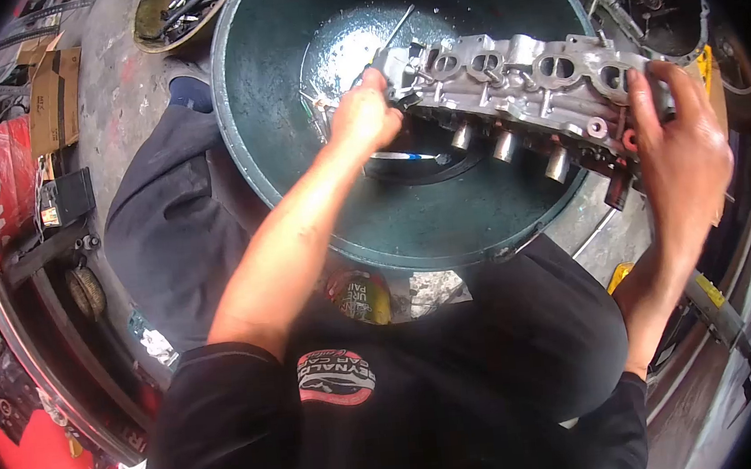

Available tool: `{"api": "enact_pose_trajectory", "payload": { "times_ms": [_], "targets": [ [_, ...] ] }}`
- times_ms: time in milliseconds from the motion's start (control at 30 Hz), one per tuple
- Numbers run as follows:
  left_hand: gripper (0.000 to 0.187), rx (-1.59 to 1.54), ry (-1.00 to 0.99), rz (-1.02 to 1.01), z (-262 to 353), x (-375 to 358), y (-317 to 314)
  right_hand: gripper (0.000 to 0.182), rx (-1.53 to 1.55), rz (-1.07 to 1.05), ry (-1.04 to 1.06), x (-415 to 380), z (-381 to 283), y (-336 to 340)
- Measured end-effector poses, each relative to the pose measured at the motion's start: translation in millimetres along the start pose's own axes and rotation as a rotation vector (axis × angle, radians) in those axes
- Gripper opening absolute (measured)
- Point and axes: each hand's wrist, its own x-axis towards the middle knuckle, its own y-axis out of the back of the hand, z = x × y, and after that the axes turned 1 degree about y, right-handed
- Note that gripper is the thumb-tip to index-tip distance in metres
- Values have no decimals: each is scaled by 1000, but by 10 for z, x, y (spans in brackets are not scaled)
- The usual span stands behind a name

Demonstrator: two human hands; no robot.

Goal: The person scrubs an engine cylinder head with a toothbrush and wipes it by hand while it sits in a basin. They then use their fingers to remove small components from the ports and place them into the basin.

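Observation:
An aluminium engine cylinder head (522,70) is held tilted over a large dark green tub (249,170), its row of oval ports facing up. Closed at its left end is my left hand (367,117), with a thin metal rod (399,24) rising just beyond the knuckles. My right hand (681,132) grips the right end, fingers over the top edge and thumb side hidden. Several round metal cylinders (504,146) stick out along the head's lower side. Below it in the tub, a brush with a blue and white handle (404,155) shows in part.
Wet, shiny liquid (347,58) covers the tub's bottom. A basin of metal parts (178,15) stands at the upper left, and engine casings (648,1) lie at the upper right. A can (359,297) stands in front of the tub, between my legs. A cardboard box (56,100) is at left.

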Motion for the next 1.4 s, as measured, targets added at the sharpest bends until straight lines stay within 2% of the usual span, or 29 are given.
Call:
{"api": "enact_pose_trajectory", "payload": {
  "times_ms": [67, 100, 167, 267, 367, 400, 500, 533, 667, 767, 800, 900, 933, 1067, 1167, 1200, 1400],
  "targets": [
    [69, 143, 16, -30, 156, -123, -96, 30, 3, -10, 51, 23, 25, -10],
    [65, 148, -19, -18, 243, -235, -68, 30, 4, -25, 59, 40, 14, -2],
    [44, -12, -156, 54, 59, -137, -303, 27, -6, -46, 108, 59, -16, 25],
    [23, -118, -254, 159, -111, -98, -359, 26, -12, -75, 127, 20, -6, 84],
    [13, -247, -198, 330, -183, -170, -399, 26, -35, -61, 120, 32, 9, 54],
    [13, -381, -125, 382, -177, -239, -362, 26, -11, -28, 101, 25, 25, 21],
    [12, -415, 21, 402, -355, -374, -261, 27, -1, 79, 51, 23, -13, -7],
    [11, -530, 109, 338, -366, -357, -200, 30, -41, 59, 46, 32, -1, -16],
    [13, -539, 101, 310, -377, -194, -73, 35, -105, 26, -35, 47, -61, 33],
    [17, -536, 155, 189, -323, -106, -67, 37, -221, 81, -45, 41, -116, -8],
    [18, -532, 125, 229, -321, -91, -110, 38, -249, 87, -37, 25, -103, -35],
    [18, -816, 143, 150, -335, -40, -181, 37, -254, -61, -151, 10, -132, 17],
    [18, -769, 120, 125, -319, -44, -158, 36, -332, -77, -155, 16, -145, 17],
    [24, -569, -30, 195, -174, 259, -209, 33, -276, -66, -179, 20, -161, 28],
    [15, -647, -54, 155, -40, 485, -231, 30, -236, -46, -191, 40, -175, 14],
    [12, -566, -118, 170, -67, 557, -282, 27, -267, -60, -230, 57, -225, 21],
    [10, -549, -200, 90, 21, 512, 0, 28, -271, -7, -228, 33, -133, -73]
  ]
}}
